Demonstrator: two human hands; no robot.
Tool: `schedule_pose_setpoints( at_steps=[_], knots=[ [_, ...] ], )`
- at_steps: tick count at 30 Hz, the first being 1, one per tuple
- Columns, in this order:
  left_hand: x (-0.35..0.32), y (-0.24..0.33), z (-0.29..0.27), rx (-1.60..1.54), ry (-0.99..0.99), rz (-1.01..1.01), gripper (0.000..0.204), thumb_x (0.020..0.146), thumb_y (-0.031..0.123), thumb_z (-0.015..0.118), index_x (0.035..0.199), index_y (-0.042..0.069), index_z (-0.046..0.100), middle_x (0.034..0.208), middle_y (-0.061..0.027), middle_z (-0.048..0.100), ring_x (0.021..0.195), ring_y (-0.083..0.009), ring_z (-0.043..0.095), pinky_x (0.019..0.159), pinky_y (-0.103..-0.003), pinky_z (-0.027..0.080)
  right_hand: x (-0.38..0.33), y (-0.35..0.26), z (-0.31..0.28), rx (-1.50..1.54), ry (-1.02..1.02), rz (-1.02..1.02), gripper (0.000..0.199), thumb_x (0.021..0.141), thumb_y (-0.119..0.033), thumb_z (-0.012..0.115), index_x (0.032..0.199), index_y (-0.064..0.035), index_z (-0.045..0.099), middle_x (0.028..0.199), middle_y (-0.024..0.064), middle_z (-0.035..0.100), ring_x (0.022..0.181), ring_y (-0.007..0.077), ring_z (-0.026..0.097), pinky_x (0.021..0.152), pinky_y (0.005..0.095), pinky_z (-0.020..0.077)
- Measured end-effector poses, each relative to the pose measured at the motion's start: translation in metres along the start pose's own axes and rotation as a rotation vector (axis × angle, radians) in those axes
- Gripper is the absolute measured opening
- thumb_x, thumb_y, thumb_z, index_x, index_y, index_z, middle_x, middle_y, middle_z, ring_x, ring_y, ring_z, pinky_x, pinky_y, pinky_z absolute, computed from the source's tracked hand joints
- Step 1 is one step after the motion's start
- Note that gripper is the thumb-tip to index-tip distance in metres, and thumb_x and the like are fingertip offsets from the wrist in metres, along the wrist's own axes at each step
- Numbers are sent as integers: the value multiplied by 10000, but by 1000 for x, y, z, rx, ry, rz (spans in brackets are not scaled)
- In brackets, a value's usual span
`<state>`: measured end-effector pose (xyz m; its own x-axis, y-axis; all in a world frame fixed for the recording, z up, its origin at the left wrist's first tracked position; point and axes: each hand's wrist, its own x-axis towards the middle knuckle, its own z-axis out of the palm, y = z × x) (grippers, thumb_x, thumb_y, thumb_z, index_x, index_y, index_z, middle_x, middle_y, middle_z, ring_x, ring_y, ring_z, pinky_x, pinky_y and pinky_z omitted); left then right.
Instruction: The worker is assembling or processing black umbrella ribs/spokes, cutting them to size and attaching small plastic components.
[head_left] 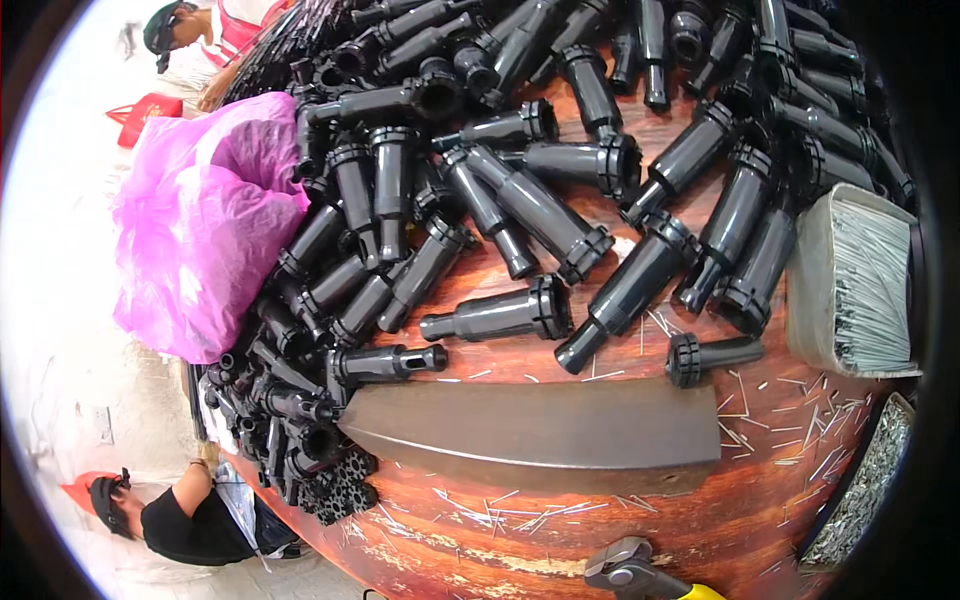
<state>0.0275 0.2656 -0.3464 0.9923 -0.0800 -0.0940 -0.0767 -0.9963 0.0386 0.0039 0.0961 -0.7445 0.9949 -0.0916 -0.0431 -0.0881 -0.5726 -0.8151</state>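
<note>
Neither my left hand nor my right hand shows. In the middle of the wooden table [460, 360] lies a long grey-brown metal block [560, 430], tapered at its left end. Beyond it spread many black plastic tubes [500, 310] with flanged, notched ends. One small black tube [715, 358] touches the block's far right edge. At the near edge lies a pair of cutting pliers [630, 572] with a yellow handle, partly cut off by the frame. Thin cut metal wires [520, 515] lie scattered around the block.
On the right stand a box [812, 285] of long thin metal rods and a dark tray [850, 465] of short metal bits. Small black parts [290, 430] and a pink plastic bag [190, 230] are on the left. Two other people [190, 520] [215, 35] are beyond the table.
</note>
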Motion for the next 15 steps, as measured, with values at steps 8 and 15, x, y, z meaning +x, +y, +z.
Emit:
schedule_pose_setpoints(
  at_steps=[8, 15],
  knots=[
    [-13, 33, -3, -141, -42, -80, 327, 843, 272, 671, 1097, 66, 674, 1018, -180, 658, 914, -417, 606, 834, -524, 427, -28, 26, -32, -91, -98, 103, 437, 803, -397, 680, 1150, -131, 689, 1116, 141, 691, 1095, 321, 624, 993, 460, 461],
    [-28, 68, -13, -326, 27, -111, 338, 841, 277, 673, 1108, 71, 670, 1039, -187, 651, 928, -416, 604, 829, -526, 427, 0, 52, -93, -221, -90, 119, 436, 794, -401, 689, 1137, -134, 698, 1110, 141, 694, 1084, 326, 630, 985, 458, 470]
  ],
)
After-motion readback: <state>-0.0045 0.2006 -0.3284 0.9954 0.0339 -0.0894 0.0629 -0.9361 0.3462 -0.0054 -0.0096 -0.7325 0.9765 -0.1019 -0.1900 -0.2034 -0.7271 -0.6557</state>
